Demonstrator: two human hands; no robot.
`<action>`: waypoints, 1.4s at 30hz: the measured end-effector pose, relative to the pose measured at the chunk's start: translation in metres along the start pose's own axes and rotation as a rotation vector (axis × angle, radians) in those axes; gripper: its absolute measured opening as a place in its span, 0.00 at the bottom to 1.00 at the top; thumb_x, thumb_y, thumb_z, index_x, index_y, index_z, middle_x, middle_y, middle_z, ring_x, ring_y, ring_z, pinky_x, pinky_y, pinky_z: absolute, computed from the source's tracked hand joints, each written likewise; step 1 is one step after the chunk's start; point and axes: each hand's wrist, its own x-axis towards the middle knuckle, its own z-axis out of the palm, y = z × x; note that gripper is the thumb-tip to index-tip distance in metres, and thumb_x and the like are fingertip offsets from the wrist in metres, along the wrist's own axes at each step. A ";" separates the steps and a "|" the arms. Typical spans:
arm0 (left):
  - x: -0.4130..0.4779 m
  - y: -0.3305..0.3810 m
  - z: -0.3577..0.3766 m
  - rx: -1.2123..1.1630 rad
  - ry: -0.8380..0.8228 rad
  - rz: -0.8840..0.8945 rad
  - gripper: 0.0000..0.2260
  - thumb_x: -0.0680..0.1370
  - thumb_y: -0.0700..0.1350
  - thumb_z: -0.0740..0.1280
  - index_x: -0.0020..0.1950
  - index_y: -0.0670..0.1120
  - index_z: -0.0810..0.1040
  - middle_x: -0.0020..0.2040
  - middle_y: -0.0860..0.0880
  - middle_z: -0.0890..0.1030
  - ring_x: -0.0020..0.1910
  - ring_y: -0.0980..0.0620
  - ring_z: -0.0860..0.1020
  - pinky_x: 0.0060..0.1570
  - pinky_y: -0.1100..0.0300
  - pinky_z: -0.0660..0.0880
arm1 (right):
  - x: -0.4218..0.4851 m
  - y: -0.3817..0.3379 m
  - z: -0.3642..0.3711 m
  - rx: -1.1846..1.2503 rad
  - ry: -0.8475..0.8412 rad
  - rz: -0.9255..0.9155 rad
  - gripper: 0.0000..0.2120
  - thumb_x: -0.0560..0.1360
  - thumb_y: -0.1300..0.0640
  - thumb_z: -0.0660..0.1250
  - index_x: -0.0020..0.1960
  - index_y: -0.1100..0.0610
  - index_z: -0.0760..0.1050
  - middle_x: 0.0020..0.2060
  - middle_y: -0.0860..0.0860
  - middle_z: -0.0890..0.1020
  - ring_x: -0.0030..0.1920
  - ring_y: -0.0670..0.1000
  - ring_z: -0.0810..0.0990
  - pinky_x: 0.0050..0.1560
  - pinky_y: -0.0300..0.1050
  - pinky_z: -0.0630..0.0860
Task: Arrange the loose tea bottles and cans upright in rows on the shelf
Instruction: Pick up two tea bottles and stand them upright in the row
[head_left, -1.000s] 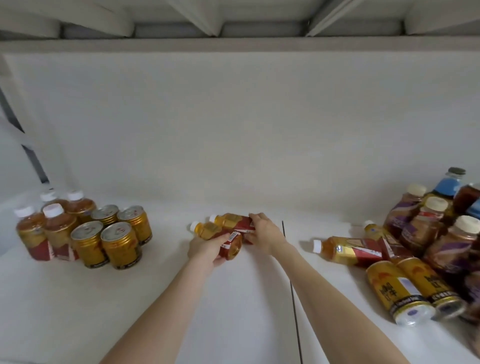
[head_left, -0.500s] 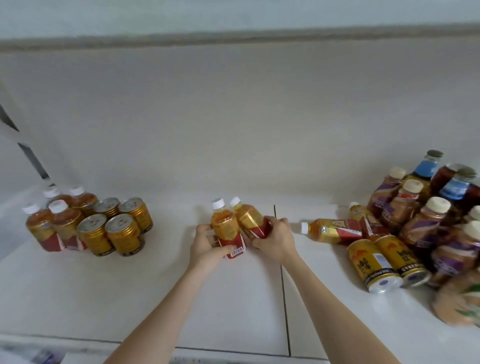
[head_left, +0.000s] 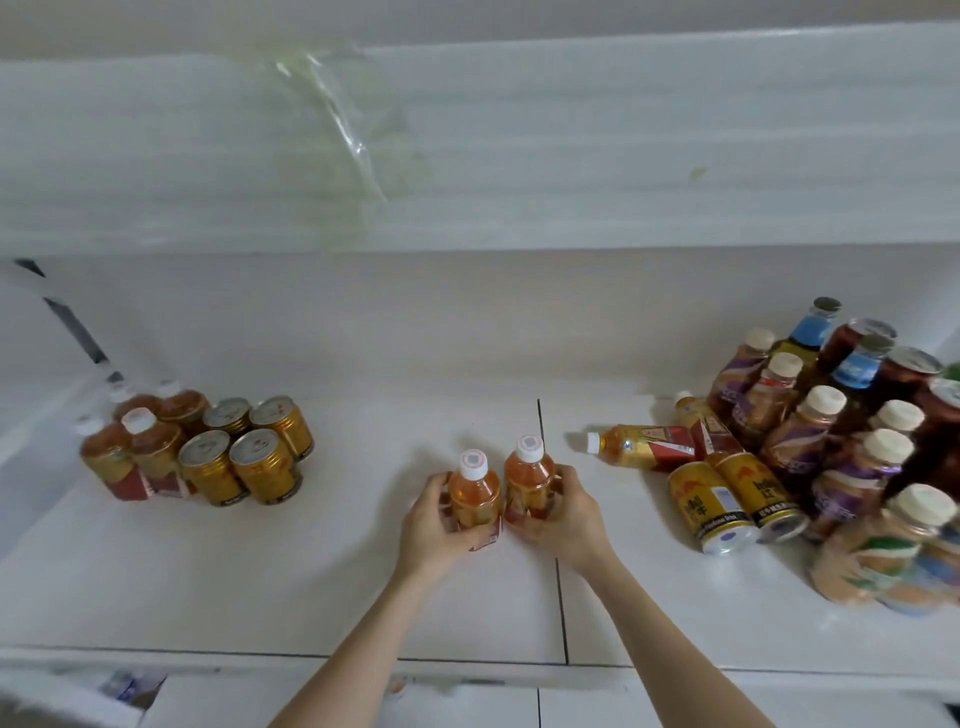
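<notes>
amber tea bottle (head_left: 474, 493) upright in left hand (head_left: 435, 525); second bottle (head_left: 529, 483) in right hand (head_left: 563, 514).

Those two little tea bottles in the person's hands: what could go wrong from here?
The left hand and right hand each grip one upright bottle low down; being narrow, they might tip when released. Carried left, they could knock the standing cans. The lying bottle could roll.
</notes>
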 end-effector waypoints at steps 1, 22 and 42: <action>-0.002 0.001 0.001 0.005 0.010 -0.001 0.26 0.58 0.43 0.81 0.47 0.61 0.73 0.45 0.57 0.83 0.41 0.66 0.81 0.38 0.73 0.75 | -0.002 -0.002 -0.001 0.025 -0.002 -0.012 0.26 0.62 0.49 0.77 0.54 0.42 0.67 0.42 0.37 0.80 0.44 0.40 0.80 0.41 0.33 0.73; -0.062 -0.022 -0.055 0.042 -0.019 0.017 0.28 0.59 0.41 0.80 0.53 0.60 0.74 0.48 0.60 0.81 0.49 0.66 0.78 0.45 0.74 0.71 | -0.082 -0.033 0.013 0.120 0.028 -0.055 0.28 0.58 0.54 0.81 0.51 0.40 0.71 0.47 0.40 0.81 0.49 0.36 0.79 0.42 0.33 0.77; -0.071 -0.078 -0.234 0.118 -0.103 0.081 0.30 0.60 0.43 0.80 0.58 0.56 0.74 0.52 0.56 0.81 0.52 0.57 0.78 0.54 0.61 0.74 | -0.158 -0.124 0.165 0.155 0.164 -0.065 0.28 0.58 0.49 0.81 0.54 0.42 0.73 0.47 0.39 0.82 0.52 0.41 0.79 0.51 0.40 0.75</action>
